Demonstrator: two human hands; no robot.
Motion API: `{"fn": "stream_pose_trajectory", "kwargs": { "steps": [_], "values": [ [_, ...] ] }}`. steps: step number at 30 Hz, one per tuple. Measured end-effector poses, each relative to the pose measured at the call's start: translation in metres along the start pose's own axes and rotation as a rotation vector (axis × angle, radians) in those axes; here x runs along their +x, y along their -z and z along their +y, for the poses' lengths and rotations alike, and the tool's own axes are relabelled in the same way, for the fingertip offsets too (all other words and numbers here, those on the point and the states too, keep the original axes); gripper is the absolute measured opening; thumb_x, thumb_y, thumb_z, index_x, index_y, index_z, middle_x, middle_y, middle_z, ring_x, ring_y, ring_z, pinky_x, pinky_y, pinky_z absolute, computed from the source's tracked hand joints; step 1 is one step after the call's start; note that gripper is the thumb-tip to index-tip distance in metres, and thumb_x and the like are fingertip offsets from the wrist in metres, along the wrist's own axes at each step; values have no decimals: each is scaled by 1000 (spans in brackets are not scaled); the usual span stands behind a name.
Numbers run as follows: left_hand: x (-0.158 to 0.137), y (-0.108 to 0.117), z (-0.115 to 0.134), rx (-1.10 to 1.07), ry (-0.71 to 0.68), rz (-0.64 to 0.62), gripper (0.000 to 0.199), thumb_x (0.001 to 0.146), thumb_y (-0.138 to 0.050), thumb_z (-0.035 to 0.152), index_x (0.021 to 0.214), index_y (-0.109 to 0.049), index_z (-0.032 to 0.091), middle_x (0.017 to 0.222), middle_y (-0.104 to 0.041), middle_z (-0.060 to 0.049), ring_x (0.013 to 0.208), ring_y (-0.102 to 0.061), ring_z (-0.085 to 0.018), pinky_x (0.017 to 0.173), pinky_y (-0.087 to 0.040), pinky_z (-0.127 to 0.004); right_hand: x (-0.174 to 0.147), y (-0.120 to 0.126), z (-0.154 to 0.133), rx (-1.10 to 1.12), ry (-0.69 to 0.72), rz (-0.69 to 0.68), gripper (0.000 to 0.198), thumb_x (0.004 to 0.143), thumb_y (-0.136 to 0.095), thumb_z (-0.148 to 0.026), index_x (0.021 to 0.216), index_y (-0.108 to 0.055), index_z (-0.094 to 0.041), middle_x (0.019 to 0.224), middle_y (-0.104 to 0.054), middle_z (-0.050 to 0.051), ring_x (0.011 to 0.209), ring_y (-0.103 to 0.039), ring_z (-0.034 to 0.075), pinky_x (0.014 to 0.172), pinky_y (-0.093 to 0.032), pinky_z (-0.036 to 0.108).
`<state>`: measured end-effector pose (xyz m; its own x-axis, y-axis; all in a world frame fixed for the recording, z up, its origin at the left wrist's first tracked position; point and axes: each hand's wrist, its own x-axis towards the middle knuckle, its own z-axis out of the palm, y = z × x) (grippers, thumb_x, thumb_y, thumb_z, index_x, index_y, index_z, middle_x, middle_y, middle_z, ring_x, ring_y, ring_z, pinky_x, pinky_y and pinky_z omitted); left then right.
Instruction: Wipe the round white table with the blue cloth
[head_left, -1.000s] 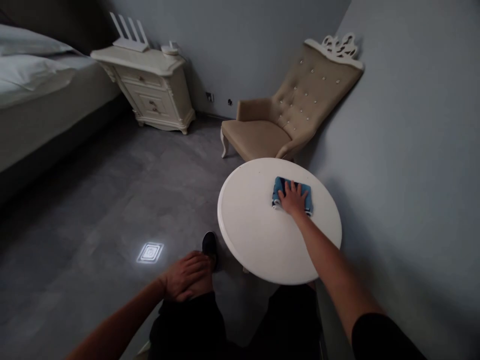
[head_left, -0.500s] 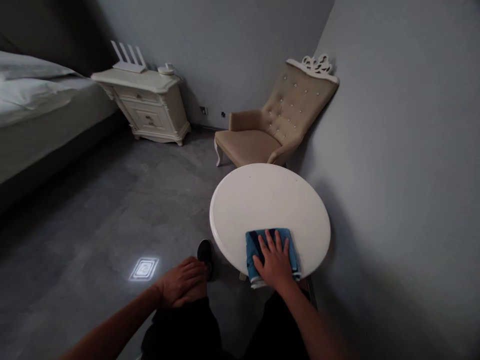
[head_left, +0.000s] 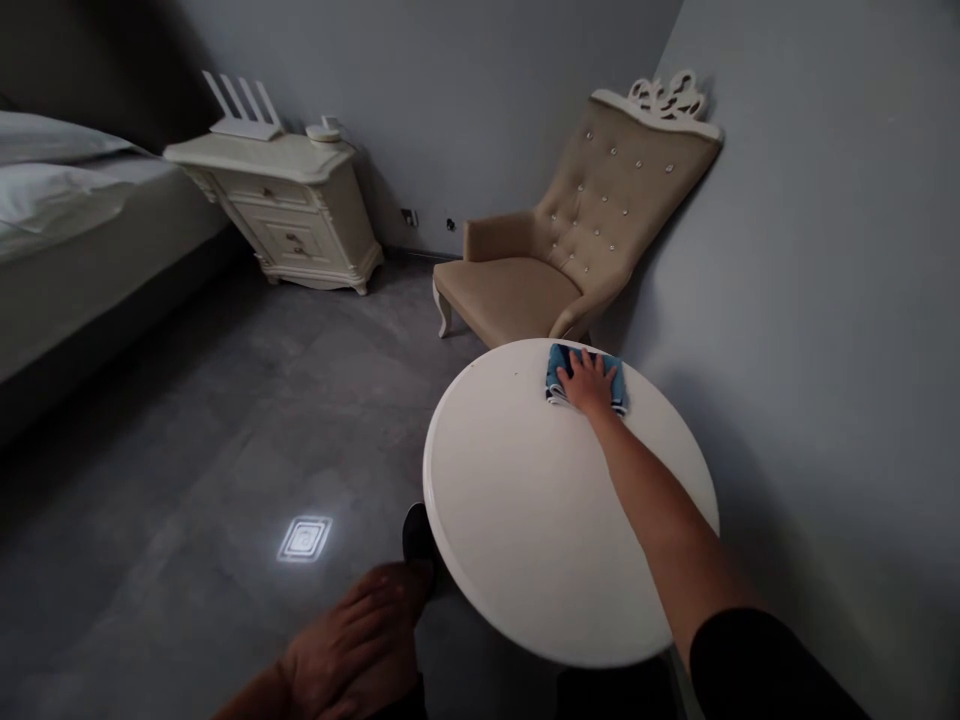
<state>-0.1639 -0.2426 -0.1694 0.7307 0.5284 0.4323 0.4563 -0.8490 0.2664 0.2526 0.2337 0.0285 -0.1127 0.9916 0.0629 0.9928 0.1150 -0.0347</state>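
Note:
My right hand point(head_left: 589, 382) lies flat with spread fingers on a folded blue cloth point(head_left: 615, 385), pressing it against the far side of a round white table point(head_left: 555, 520). The cloth has darker patches and a pale edge, which faces me. My right arm stretches across the tabletop. Lower down, my left hand point(head_left: 352, 640) rests on my bent knee, left of the table, its fingers laid flat over it and holding nothing. A few tiny dark specks show near the table's far left edge.
Behind the table stands a tan buttoned armchair point(head_left: 517, 295) with a white carved crest. A cream nightstand point(head_left: 300, 220) carries a white router point(head_left: 246, 125) and a small white device point(head_left: 324, 132). The bed point(head_left: 82, 240) is at left, a grey wall point(head_left: 840, 300) at right.
My right hand has slid the cloth from the table's near edge to its far side. My left hand stays on the knee. The view has shifted slightly.

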Motion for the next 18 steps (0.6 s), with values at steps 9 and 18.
{"fn": "stream_pose_trajectory", "kwargs": {
  "steps": [9,18],
  "values": [
    [-1,1,-3,-15,6,-3,94,92,-55,54,179,-41,22,160,-69,-18,151,-61,-45,128,-47,-70,18,4,-11,-2,-55,4,76,118,-27,-62,182,-36,-22,190,-23,15,173,-20,47,136,-13,81],
    [52,26,16,-64,-2,-63,69,94,-61,43,162,-61,30,152,-74,-14,134,-71,-41,121,-53,-70,-177,16,-27,9,113,-3,74,118,-37,-59,180,-41,-20,189,-26,15,173,-21,49,137,-12,80]
  ]
}}
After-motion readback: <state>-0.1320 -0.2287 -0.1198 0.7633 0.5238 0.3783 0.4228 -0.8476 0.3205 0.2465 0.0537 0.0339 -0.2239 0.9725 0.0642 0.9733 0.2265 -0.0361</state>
